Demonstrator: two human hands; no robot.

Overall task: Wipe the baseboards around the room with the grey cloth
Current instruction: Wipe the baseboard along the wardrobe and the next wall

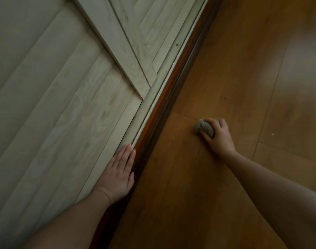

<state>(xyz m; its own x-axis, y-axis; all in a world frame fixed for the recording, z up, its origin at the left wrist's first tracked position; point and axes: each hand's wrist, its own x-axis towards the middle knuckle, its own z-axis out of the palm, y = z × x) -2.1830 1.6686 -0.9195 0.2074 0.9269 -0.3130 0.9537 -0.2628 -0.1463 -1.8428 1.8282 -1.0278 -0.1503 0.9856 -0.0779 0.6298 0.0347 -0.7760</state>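
Left hand lies flat, fingers straight, pressed against the pale wall just above the baseboard, holding nothing; I think it braces me. Right hand curls round the balled cloth, which sits on the floor, apart from the baseboard. To wipe well, I should open the cloth a little, bring it onto the dark strip, and drag it along with even pressure, covering the top edge too.
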